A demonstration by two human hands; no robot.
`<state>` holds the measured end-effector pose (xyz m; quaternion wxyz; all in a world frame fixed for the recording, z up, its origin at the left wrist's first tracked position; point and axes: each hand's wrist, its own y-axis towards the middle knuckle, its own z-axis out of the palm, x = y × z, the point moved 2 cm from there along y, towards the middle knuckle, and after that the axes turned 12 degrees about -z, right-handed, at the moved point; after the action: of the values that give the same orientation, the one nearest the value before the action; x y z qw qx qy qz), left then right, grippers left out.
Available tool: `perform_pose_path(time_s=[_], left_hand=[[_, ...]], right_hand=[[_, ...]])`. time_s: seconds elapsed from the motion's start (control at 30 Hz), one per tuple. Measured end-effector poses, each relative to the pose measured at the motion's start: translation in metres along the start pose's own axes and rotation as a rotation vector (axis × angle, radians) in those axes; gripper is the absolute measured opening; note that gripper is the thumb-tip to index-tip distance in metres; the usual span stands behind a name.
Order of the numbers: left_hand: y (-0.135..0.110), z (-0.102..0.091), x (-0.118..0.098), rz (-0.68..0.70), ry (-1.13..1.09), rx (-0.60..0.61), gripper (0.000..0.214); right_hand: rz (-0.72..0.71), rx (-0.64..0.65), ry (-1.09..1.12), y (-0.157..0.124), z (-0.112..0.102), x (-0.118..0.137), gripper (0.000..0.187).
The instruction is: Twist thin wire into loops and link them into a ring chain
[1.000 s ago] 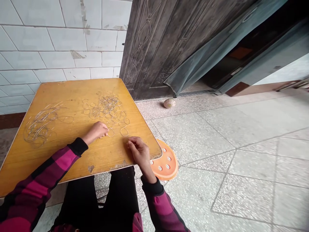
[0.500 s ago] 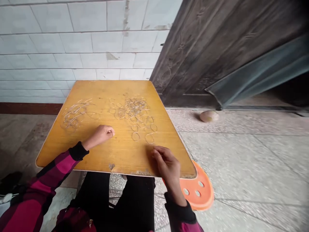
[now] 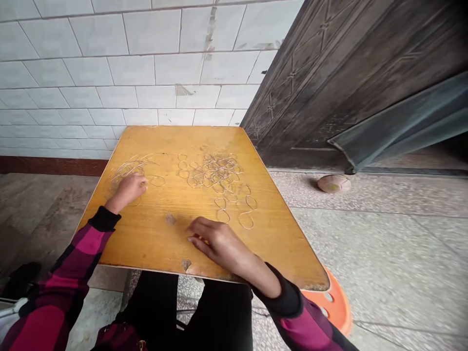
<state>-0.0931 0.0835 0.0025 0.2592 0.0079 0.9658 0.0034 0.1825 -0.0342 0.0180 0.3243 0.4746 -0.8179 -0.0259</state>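
Observation:
A yellow wooden table [image 3: 278, 234] stands before me. At its far left lies a tangle of long thin wire pieces [image 3: 126, 168]. My left hand [image 3: 127, 189] rests on that tangle, fingers curled over the wires. In the middle far part lies a heap of small bent wire loops [image 3: 214, 170], with several single loops [image 3: 245, 219] spread toward me. My right hand [image 3: 215, 241] lies on the table near the front edge, fingers stretched forward and flat, just left of the nearest loops, holding nothing that I can see.
A white tiled wall [image 3: 109, 73] rises behind the table. A dark carved door [image 3: 347, 73] stands at the right. A round stone-like ball [image 3: 332, 183] lies on the floor by the door. An orange plastic stool [image 3: 334, 304] pokes out under the table's right corner.
My left hand moved from the table's middle out to the wire tangle at the far left. My right hand slid left along the front edge. The view swung left.

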Motion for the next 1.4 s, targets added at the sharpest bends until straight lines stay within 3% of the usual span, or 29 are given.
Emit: perform_pose_path(time_s=[0.07,0.17,0.27,0.37,0.5,0.57,0.63,0.73,0.83,0.93,1.03,1.13,1.23,1.3,1.4], left_hand=[[-0.001,0.016,-0.023,0.107,0.259,-0.03,0.019],[-0.002,0.034,-0.048,0.15,0.507,-0.042,0.032],[0.005,0.042,-0.053,0.165,0.581,-0.005,0.034],[0.012,0.042,-0.043,0.245,0.556,-0.011,0.03],[0.008,0.037,-0.035,0.446,0.474,-0.078,0.023],[0.001,0.033,-0.037,0.504,0.42,-0.114,0.018],[-0.01,0.029,-0.044,0.58,0.312,-0.168,0.017],[-0.026,0.027,-0.058,0.705,0.204,-0.234,0.017],[-0.042,0.03,-0.072,0.815,0.22,-0.235,0.017],[-0.052,0.035,-0.081,0.941,0.23,-0.223,0.02],[-0.054,0.038,-0.082,0.982,0.171,-0.227,0.022],[-0.052,0.038,-0.078,0.912,0.008,-0.307,0.022],[-0.051,0.04,-0.074,0.684,-0.291,-0.352,0.016],[-0.049,0.046,-0.071,0.434,-0.58,-0.235,0.011],[-0.047,0.061,-0.071,0.03,-1.006,0.08,0.018]], right_hand=[[-0.037,0.132,-0.044,0.018,0.006,0.002,0.015],[-0.097,0.317,-0.047,0.037,0.017,0.001,0.015],[-0.129,0.4,-0.022,0.046,0.025,-0.004,0.015],[-0.136,0.37,0.051,0.047,0.03,-0.016,0.015],[-0.125,0.262,0.245,0.041,0.038,-0.036,0.012],[-0.049,0.164,0.334,0.039,0.04,-0.048,0.013],[0.121,-0.007,0.482,0.038,0.041,-0.063,0.013],[0.428,-0.284,0.898,0.036,0.041,-0.083,0.019],[0.581,-0.468,1.251,0.037,0.037,-0.092,0.021],[0.6,-0.548,1.354,0.038,0.032,-0.092,0.022],[0.553,-0.582,1.342,0.039,0.03,-0.088,0.024],[0.546,-0.631,1.372,0.039,0.03,-0.084,0.025],[0.557,-0.684,1.406,0.04,0.029,-0.081,0.022],[0.557,-0.705,1.432,0.04,0.029,-0.08,0.019],[0.547,-0.746,1.482,0.041,0.03,-0.077,0.015]])
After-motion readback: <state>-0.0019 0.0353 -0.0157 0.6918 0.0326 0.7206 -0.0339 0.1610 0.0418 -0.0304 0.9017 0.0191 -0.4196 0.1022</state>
